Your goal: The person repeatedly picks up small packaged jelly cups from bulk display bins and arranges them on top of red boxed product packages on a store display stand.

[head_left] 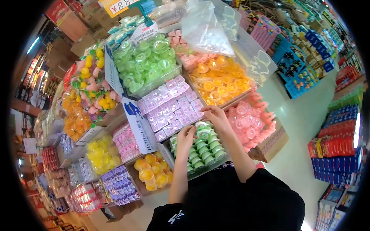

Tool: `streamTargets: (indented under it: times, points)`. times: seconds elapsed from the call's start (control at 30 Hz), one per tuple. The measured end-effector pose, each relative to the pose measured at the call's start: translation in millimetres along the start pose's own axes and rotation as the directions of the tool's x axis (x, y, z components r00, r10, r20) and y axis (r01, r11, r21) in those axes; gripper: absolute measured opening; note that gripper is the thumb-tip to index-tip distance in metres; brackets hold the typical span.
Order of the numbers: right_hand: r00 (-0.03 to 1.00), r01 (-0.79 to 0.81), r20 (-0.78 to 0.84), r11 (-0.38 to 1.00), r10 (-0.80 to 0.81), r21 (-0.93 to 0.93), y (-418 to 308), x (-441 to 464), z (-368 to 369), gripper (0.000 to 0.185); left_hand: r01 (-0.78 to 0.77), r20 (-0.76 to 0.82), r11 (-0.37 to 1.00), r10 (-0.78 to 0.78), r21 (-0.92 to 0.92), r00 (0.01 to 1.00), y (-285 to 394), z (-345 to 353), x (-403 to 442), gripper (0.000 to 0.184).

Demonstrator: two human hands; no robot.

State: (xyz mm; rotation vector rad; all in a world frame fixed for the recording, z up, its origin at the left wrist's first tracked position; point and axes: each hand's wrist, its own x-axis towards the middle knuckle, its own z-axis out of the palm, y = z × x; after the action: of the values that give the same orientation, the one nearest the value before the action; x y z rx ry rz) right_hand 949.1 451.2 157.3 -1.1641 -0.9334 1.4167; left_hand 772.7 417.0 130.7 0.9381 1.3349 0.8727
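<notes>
My left hand (185, 136) is over the left part of a bin of green-and-white wrapped cups (208, 148), its fingers curled together near a green cup; whether it grips one is too small to tell. My right hand (214, 116) reaches in at the bin's back right corner, beside the purple-and-white packets (173, 109), thumb and fingers bent close together. What it may hold, if anything, cannot be made out. Pink cups (248, 121) lie right of my right hand, and orange cups (221, 82) behind it.
Light green cups (146, 59) fill a bin at the back, near a clear plastic bag (206, 30). Yellow-orange cups (154, 171) and purple packets (120, 184) are at the left front. A cardboard box (273, 144) stands at the right. Stocked shelves line the aisle.
</notes>
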Motion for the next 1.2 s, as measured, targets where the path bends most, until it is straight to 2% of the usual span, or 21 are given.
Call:
streamTargets:
  times: [0.03,0.1,0.17,0.23,0.27,0.3,0.4,0.53,0.6,0.63,0.73,0.8,0.93,1.03,1.1,1.2]
  points:
    - [0.999,0.015,0.036,0.998,-0.013,-0.055,9.7,12.8,-3.7,0.025,0.008,-0.024,1.0,-0.008,0.01,1.0,0.0,-1.2,7.5,0.023]
    - [0.997,-0.037,0.059,0.998,0.039,-0.043,24.6,35.1,-5.5,0.028,0.028,-0.047,0.999,-0.026,0.04,0.999,1.7,-6.0,25.3,0.027]
    - [0.994,-0.052,0.101,0.999,0.051,0.004,34.1,56.0,-5.1,0.037,0.015,-0.082,0.999,-0.018,-0.034,0.996,5.0,-5.8,45.7,0.03]
    - [0.996,-0.008,0.093,1.0,0.011,-0.027,35.8,73.2,3.2,0.043,0.027,-0.092,0.996,-0.035,-0.087,0.995,9.9,-7.5,70.7,0.038]
    - [0.996,0.017,0.087,0.999,-0.013,-0.043,35.9,82.6,7.0,0.046,-0.016,-0.124,0.999,0.01,-0.051,0.992,12.6,-7.6,83.9,0.038]
    - [0.99,-0.056,0.127,0.998,0.059,-0.027,42.7,94.6,7.4,0.057,-0.059,-0.152,0.998,0.056,-0.012,0.987,16.5,-5.9,96.3,0.039]
    - [0.995,0.017,0.102,0.991,-0.003,-0.13,71.4,130.0,14.4,0.062,-0.209,-0.202,0.965,0.239,0.159,0.95,16.3,-11.2,143.8,0.042]
    - [0.994,0.103,0.057,0.977,-0.094,-0.184,73.5,146.1,26.5,0.061,-0.338,-0.142,0.795,0.462,0.503,0.875,30.1,-9.9,188.4,0.046]
    - [0.989,-0.088,0.118,0.996,0.088,-0.009,51.7,139.0,27.2,0.061,-0.387,-0.059,0.674,0.538,0.629,0.841,28.4,-9.5,203.4,0.046]
    - [0.973,-0.184,0.158,0.98,0.171,0.07,42.1,136.0,27.9,0.062,-0.388,-0.056,0.707,0.516,0.592,0.855,27.9,-9.3,204.1,0.045]
    - [0.991,-0.093,0.092,0.996,0.092,0.006,67.1,142.1,32.4,0.056,-0.376,-0.04,0.794,0.447,0.477,0.894,32.0,-3.4,202.9,0.044]
    - [0.994,-0.09,0.079,0.99,0.082,0.107,70.5,134.5,34.1,0.055,-0.333,-0.034,0.847,0.379,0.414,0.925,31.1,-3.6,196.1,0.044]
    - [0.987,-0.154,0.084,0.96,0.138,0.236,75.4,120.9,40.0,0.054,-0.394,-0.038,0.812,0.452,0.431,0.891,29.6,-0.5,186.3,0.041]
    - [0.994,-0.107,-0.007,0.974,0.111,0.202,86.8,118.4,40.3,0.057,-0.455,-0.023,0.737,0.536,0.5,0.844,29.0,-1.3,181.6,0.038]
    - [0.99,-0.143,0.013,0.97,0.143,0.195,94.1,115.6,40.4,0.056,-0.484,0.0,0.679,0.58,0.552,0.814,26.8,-2.4,181.5,0.037]
    - [0.989,-0.137,-0.015,0.967,0.144,0.216,94.8,104.3,40.5,0.056,-0.486,0.082,0.632,0.557,0.604,0.826,26.9,-7.4,184.2,0.036]
